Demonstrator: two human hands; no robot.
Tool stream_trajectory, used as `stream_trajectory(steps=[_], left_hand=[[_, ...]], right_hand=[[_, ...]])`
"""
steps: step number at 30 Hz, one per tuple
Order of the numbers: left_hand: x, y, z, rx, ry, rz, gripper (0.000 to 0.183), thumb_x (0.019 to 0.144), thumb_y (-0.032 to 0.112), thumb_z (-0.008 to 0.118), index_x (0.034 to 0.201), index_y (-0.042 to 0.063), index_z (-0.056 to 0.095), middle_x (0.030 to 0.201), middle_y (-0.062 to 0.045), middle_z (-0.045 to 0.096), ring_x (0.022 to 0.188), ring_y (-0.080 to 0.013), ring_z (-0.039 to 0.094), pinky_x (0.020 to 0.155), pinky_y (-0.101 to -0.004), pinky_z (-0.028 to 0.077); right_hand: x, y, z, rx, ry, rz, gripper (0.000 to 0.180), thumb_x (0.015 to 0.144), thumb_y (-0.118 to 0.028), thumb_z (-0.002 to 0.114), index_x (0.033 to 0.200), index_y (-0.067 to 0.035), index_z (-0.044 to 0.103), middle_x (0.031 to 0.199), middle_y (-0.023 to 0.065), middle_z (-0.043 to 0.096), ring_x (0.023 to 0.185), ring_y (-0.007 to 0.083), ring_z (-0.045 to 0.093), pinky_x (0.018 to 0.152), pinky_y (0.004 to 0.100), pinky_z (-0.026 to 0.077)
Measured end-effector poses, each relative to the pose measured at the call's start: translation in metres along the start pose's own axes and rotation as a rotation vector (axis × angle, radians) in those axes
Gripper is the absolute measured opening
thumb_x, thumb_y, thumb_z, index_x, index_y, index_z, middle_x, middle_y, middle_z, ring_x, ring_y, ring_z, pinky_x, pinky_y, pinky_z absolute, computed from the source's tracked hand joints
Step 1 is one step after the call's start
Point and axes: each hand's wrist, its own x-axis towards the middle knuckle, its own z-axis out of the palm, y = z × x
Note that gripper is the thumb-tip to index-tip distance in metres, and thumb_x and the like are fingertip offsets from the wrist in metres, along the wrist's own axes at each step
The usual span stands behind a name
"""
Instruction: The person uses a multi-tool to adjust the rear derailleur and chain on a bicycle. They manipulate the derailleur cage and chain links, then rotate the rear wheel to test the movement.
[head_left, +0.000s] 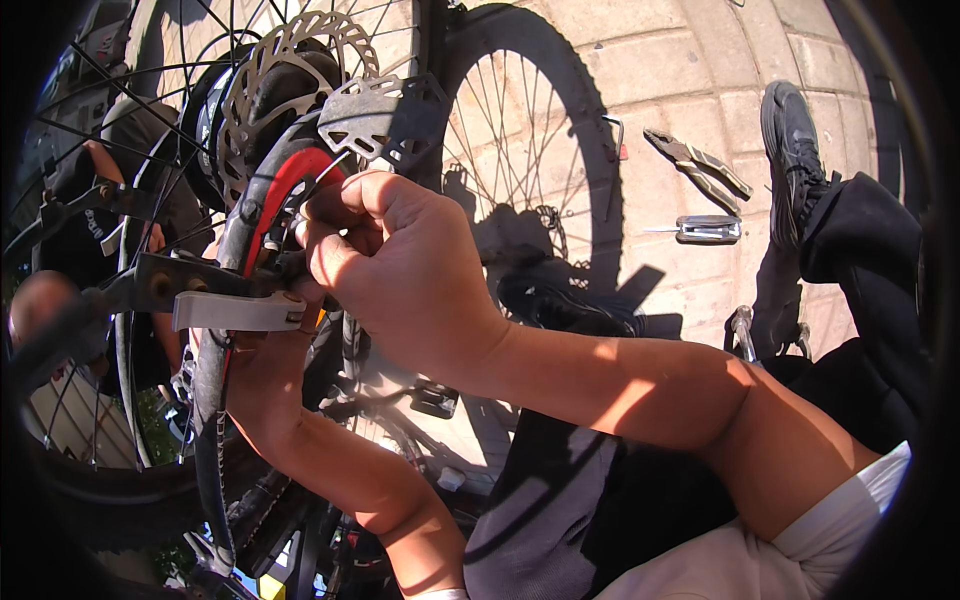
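My right hand (405, 262) is at a black bicycle frame tube (259, 195) with a red stripe, its thumb and fingers pinched together. A thin metal rod (331, 166) sticks out from the fingertips toward a slotted flat metal plate (360, 112). Whatever else lies inside the pinch is hidden. My left hand (289, 330) reaches up behind the tube and a pale grey lever (240, 311); its fingers are mostly covered, so its grip does not show. A disc brake rotor (300, 82) and spoked wheel stand just above both hands.
On the sunlit paving lie combination pliers (697, 169), an L-shaped hex key (619, 135) and a folding multi-tool (709, 229) with a tool extended. My dark shoe (787, 165) is beside them. Another person (112, 225) is behind the wheel. A pedal (435, 397) sits below my hands.
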Motion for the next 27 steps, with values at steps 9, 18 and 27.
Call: stream_trajectory(steps=[9,18,27], left_hand=[[-0.005,-0.011,-0.013,-0.048,0.037,-0.042,0.057,0.073,-0.009,0.077,0.126,-0.003,0.054,0.113,-0.011,0.065,0.1,-0.0176,0.063,0.091,-0.0324,0.051],[-0.005,0.002,-0.003,0.262,0.053,-0.112,0.07,0.069,-0.014,0.079,0.131,-0.001,0.05,0.114,-0.011,0.066,0.1,-0.0206,0.064,0.091,-0.0353,0.053],[0.005,0.006,0.009,0.155,-0.107,0.159,0.063,0.072,0.004,0.081,0.127,0.0,0.051,0.107,-0.009,0.066,0.089,-0.018,0.064,0.089,-0.0331,0.051]], right_hand=[[-0.003,-0.002,-0.017,-0.087,-0.119,-0.065,0.018,0.087,0.003,0.063,0.105,0.0,0.062,0.091,0.0,0.064,0.078,0.0019,0.055,0.066,0.0208,0.048],[0.006,-0.019,-0.03,0.037,-0.273,0.17,0.016,0.089,-0.004,0.057,0.102,0.002,0.064,0.084,0.002,0.064,0.07,0.0046,0.058,0.062,0.0221,0.048],[0.012,-0.026,-0.032,-0.13,-0.321,0.211,0.02,0.093,-0.014,0.053,0.095,0.003,0.063,0.068,0.0019,0.058,0.059,0.0112,0.058,0.054,0.0266,0.046]])
